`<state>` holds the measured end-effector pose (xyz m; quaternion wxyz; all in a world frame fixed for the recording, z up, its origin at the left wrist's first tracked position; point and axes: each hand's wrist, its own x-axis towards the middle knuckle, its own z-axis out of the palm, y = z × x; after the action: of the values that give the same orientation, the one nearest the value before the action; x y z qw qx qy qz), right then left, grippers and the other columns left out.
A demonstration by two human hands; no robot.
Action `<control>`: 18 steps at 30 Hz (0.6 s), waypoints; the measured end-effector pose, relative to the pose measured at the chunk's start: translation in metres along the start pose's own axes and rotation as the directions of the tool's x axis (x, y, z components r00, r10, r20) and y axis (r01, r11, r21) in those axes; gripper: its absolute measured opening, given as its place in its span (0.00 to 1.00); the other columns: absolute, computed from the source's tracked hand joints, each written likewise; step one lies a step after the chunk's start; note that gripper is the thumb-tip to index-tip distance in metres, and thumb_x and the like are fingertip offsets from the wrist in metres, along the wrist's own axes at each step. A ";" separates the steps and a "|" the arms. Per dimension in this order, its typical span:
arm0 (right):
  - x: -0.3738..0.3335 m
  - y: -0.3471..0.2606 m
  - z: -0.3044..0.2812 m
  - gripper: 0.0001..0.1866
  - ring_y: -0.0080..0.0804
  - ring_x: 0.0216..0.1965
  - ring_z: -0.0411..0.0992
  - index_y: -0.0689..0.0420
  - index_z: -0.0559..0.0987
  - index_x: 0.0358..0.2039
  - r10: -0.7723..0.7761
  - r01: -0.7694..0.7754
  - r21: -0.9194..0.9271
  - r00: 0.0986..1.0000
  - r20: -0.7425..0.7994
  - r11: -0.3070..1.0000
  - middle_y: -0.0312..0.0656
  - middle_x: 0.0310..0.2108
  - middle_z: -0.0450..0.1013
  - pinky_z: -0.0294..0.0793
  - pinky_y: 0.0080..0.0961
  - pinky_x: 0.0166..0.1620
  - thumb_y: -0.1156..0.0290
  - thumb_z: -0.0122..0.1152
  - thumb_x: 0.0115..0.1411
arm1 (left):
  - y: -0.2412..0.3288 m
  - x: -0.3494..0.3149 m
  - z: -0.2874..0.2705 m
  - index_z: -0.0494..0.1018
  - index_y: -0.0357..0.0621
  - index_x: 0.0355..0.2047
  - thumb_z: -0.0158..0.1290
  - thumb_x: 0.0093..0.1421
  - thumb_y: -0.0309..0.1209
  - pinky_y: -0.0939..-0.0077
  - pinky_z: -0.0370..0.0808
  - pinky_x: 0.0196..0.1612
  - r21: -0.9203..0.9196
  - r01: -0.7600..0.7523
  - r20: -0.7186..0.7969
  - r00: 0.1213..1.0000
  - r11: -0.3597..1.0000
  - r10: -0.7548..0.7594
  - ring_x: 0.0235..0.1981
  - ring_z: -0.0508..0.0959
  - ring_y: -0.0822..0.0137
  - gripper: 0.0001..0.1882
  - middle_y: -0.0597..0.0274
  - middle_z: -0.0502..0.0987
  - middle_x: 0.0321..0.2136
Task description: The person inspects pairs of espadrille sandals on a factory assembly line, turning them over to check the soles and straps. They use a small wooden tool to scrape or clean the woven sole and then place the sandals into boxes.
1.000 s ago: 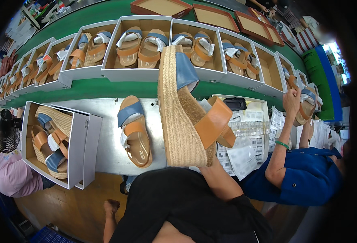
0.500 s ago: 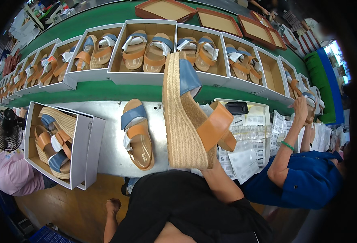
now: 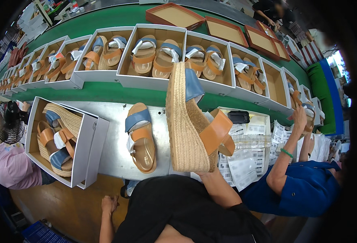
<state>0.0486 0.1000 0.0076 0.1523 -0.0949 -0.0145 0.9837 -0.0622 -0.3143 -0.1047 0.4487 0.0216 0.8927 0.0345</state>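
A wedge sandal [image 3: 188,125] with a woven rope-like sole, a blue toe strap and tan straps stands raised, side-on, before me. My right hand [image 3: 209,175] is closed on its heel end from below, the fingers mostly hidden behind the sole. Its mate, a second sandal [image 3: 148,150], lies flat on the metal table [image 3: 111,139] with white wrapping around its straps. My left hand [image 3: 109,203] hangs low beside my body, away from the table, fingers loosely apart and holding nothing visible. At the left, a white shoebox [image 3: 85,148] holds another pair.
Open shoeboxes [image 3: 125,77] with similar sandals line the green conveyor [image 3: 105,90]. Brown box lids [image 3: 227,31] lie beyond. Right of the sandal are label sheets [image 3: 243,166] and a black device [image 3: 238,117]. A co-worker in blue [image 3: 298,190] reaches toward a box; a fan [image 3: 10,121] stands left.
The raised sandal has shifted slightly down in view, still in my right hand. My left hand's fingers have loosened from a tighter curl. The whole view has tilted a little.
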 end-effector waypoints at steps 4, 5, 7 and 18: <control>0.000 0.003 -0.004 0.31 0.44 0.54 0.72 0.57 0.64 0.63 -0.004 0.004 0.015 1.000 -0.024 1.000 0.51 0.58 0.68 0.77 0.46 0.54 0.52 0.52 0.66 | 0.096 -0.050 -0.051 0.69 0.39 0.55 0.61 0.58 0.35 0.72 0.75 0.38 -0.475 -0.438 -0.146 0.894 0.763 0.422 0.32 0.78 0.66 0.27 0.50 0.79 0.38; 0.000 0.004 -0.005 0.31 0.44 0.54 0.72 0.57 0.63 0.63 -0.008 0.009 0.020 0.999 -0.032 1.000 0.51 0.58 0.68 0.77 0.46 0.54 0.52 0.52 0.66 | 0.120 -0.060 -0.055 0.60 0.42 0.65 0.63 0.56 0.34 0.73 0.74 0.40 -0.635 -0.529 -0.205 0.819 0.563 0.536 0.36 0.77 0.67 0.38 0.49 0.76 0.45; -0.001 0.008 -0.004 0.31 0.45 0.54 0.73 0.57 0.63 0.63 -0.007 0.009 0.032 0.999 -0.047 0.999 0.51 0.58 0.68 0.77 0.47 0.53 0.51 0.51 0.66 | 0.144 -0.033 -0.033 0.38 0.45 0.71 0.67 0.52 0.31 0.72 0.72 0.47 -0.573 -0.710 -0.354 0.665 0.409 0.658 0.48 0.73 0.63 0.56 0.46 0.64 0.58; -0.015 0.003 -0.012 0.36 0.46 0.57 0.70 0.57 0.60 0.65 -0.038 0.035 -0.125 0.999 -0.018 0.992 0.51 0.60 0.65 0.74 0.48 0.56 0.46 0.49 0.66 | 0.262 0.016 -0.017 0.51 0.35 0.66 0.58 0.62 0.39 0.70 0.69 0.55 -0.858 -0.499 -0.400 0.797 0.121 0.453 0.53 0.71 0.65 0.40 0.53 0.66 0.55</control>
<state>0.0645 0.0923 -0.0016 0.1642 -0.1139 -0.0760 0.9769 -0.0836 -0.0526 -0.0863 0.3197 0.0385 0.6501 0.6883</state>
